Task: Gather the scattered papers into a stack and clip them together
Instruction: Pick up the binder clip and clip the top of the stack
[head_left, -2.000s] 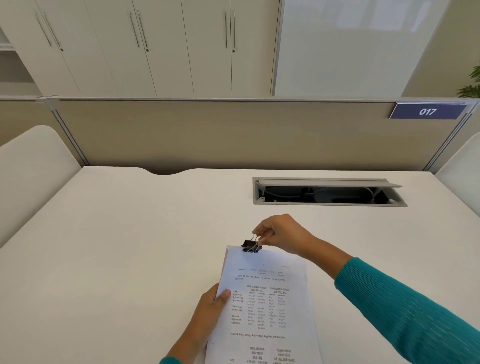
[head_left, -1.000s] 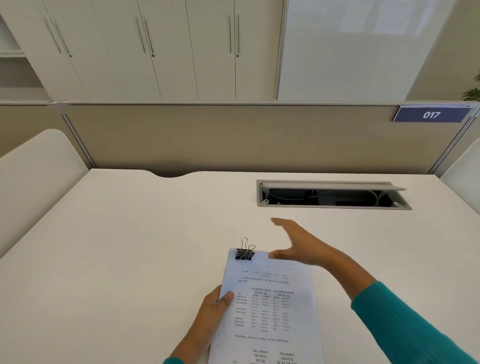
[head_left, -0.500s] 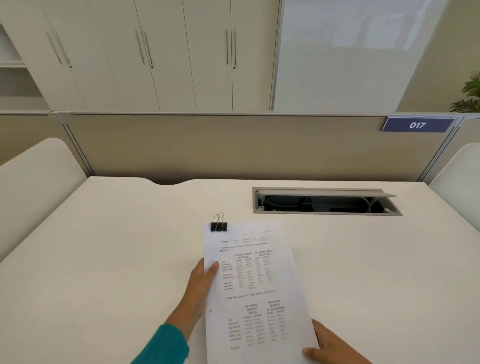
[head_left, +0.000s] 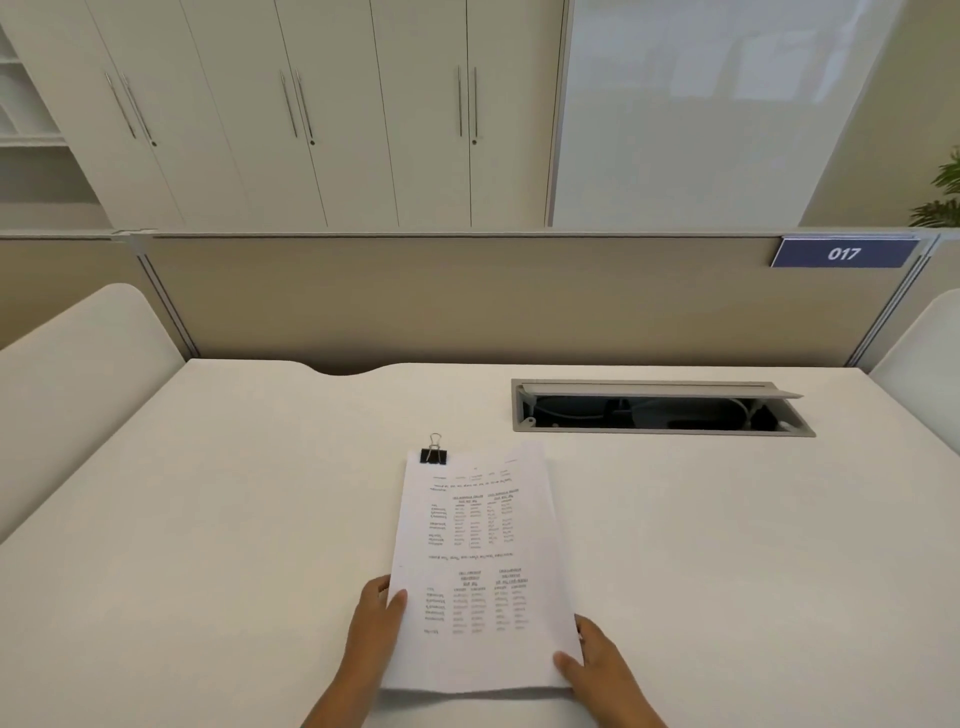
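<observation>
Item: stack of printed papers (head_left: 478, 566), white sheets with rows of small text, lying on the white desk (head_left: 208, 519) between the two hands and reaching away from them. Edges look squared; no loose sheet shows elsewhere.

Fastening: black binder clip (head_left: 434, 456), on the far left corner of the stack, well beyond the left hand, wire handles standing up. It appears seated over the edge; how many sheets it has caught cannot be told.

Left hand (head_left: 375, 626): at the stack's near left edge, thumb on top of the sheets, fingers out of sight beneath, so it holds that edge in a light pinch.

Right hand (head_left: 597, 667): at the near right corner, thumb lying on the paper, fingers beside or under the corner. Whether it pinches or merely rests there cannot be told.

Condition: task judged all but complete, papers gathered and clipped.

Risks:
- Single corner clip. Lifting by the near edge could let the far right corner fan or sag, as nothing pins it.
- If the clip bites only the upper sheets, lower ones may slide free when the stack is moved.
- Upright handles may snag a sleeve or hand passing over; folding them flat would avoid that.
- Open cable hatch (head_left: 660, 408) lies beyond the right hand; a stack pushed far forward could catch its lid.
</observation>
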